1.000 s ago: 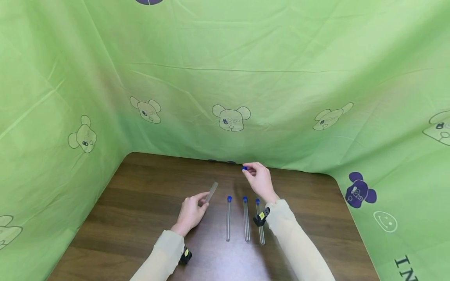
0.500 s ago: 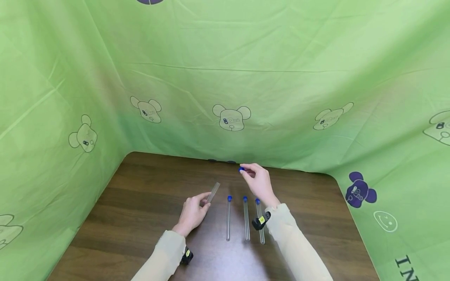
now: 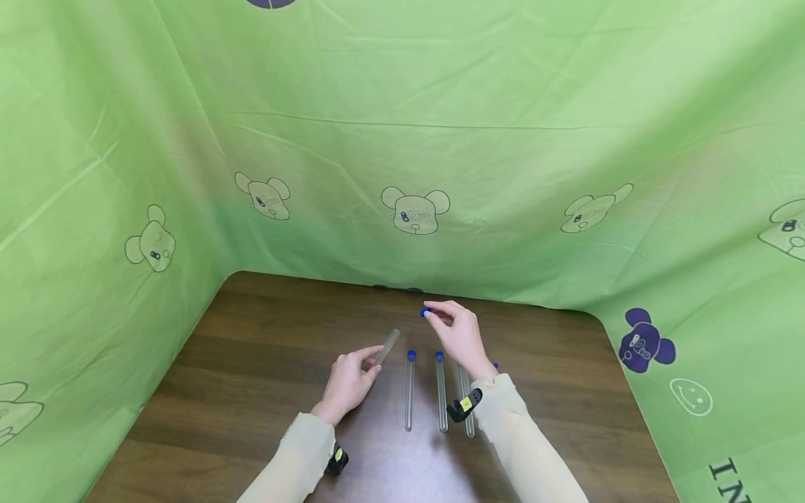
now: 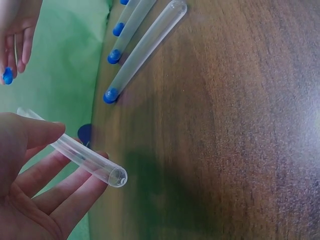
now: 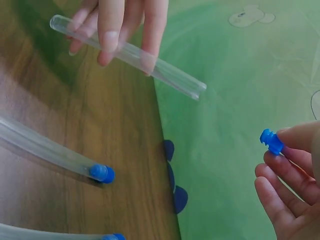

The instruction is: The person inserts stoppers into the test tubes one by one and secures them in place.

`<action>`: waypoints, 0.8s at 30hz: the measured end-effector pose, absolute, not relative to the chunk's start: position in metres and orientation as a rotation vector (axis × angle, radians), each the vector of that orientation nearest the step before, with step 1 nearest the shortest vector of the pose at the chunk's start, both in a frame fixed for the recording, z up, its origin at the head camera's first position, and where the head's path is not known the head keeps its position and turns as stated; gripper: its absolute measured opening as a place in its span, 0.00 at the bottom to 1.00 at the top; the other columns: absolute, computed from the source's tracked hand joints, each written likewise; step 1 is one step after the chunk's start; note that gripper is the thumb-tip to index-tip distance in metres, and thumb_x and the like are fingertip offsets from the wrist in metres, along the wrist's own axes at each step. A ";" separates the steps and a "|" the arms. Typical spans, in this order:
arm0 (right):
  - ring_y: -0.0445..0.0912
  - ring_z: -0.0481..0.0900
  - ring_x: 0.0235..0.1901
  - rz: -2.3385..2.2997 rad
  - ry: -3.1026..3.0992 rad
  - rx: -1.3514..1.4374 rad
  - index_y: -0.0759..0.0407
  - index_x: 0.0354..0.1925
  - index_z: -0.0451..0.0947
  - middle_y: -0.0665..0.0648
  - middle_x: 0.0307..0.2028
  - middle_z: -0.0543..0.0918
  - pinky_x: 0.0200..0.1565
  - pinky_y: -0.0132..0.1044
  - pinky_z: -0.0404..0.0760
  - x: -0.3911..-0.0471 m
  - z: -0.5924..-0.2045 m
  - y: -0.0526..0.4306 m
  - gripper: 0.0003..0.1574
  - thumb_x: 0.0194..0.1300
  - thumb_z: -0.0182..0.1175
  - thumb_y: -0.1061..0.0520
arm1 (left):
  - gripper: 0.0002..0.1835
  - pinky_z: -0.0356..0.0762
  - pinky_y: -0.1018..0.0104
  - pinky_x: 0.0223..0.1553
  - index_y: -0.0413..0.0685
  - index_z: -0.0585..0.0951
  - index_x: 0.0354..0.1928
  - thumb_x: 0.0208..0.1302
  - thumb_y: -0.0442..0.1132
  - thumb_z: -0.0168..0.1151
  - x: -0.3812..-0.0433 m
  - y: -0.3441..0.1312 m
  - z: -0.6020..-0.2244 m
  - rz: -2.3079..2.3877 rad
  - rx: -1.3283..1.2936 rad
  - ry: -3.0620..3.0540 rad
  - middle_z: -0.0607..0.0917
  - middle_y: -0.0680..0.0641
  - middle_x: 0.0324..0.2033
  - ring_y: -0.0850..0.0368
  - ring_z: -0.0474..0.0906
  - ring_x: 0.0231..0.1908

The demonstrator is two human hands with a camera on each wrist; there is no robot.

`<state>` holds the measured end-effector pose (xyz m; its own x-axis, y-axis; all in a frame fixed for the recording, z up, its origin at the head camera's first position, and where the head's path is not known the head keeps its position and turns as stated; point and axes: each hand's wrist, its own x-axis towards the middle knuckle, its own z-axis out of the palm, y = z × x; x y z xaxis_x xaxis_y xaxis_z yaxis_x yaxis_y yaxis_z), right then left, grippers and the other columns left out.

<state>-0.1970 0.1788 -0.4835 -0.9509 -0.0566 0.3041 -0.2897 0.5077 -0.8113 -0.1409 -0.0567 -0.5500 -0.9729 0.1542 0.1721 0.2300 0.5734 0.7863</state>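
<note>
My left hand (image 3: 348,383) holds a clear, uncapped test tube (image 3: 388,347) between thumb and fingers, tilted above the table. In the right wrist view its open mouth points toward the blue stopper (image 5: 272,142), with a gap between them. Thumb and fingertips of my right hand (image 3: 463,341) pinch that ribbed stopper, up and to the right of the tube's mouth in the head view. Several test tubes with blue stoppers lie side by side on the table, the nearest capped tube (image 3: 409,391) just right of my left hand. My right wrist and sleeve partly cover the rightmost ones.
The brown wood-grain table (image 3: 251,335) has rounded far corners. A green cloth (image 3: 415,154) printed with bear heads hangs behind it and along both sides. A black wrist camera (image 3: 464,405) on my right wrist sits over the capped tubes.
My right hand has come left and slightly nearer with the stopper, closer to the tube's mouth. My left hand has shifted slightly right with the tube. The capped tubes have not moved.
</note>
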 end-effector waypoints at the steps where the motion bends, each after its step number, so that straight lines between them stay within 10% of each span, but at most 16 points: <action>1: 0.46 0.85 0.40 1.420 -2.513 0.293 0.61 0.51 0.87 0.55 0.43 0.86 0.46 0.34 0.82 -0.196 -0.484 0.178 0.13 0.69 0.67 0.62 | 0.20 0.77 0.69 0.25 0.50 0.85 0.59 0.64 0.32 0.70 -0.141 -0.056 -0.550 -1.371 -0.334 -2.712 0.89 0.48 0.36 0.72 0.78 0.21; 24: 0.48 0.87 0.40 1.505 -2.463 0.312 0.62 0.50 0.87 0.56 0.43 0.88 0.44 0.33 0.83 -0.183 -0.491 0.170 0.13 0.68 0.67 0.64 | 0.21 0.77 0.70 0.24 0.49 0.85 0.59 0.65 0.31 0.70 -0.138 -0.052 -0.550 -1.392 -0.419 -2.702 0.89 0.47 0.37 0.71 0.80 0.23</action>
<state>-0.1827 0.1696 -0.4914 -0.9491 -0.0575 0.3098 -0.3019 0.4473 -0.8419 -0.1375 -0.0522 -0.5501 -0.9601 0.2071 0.1882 0.2734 0.5519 0.7878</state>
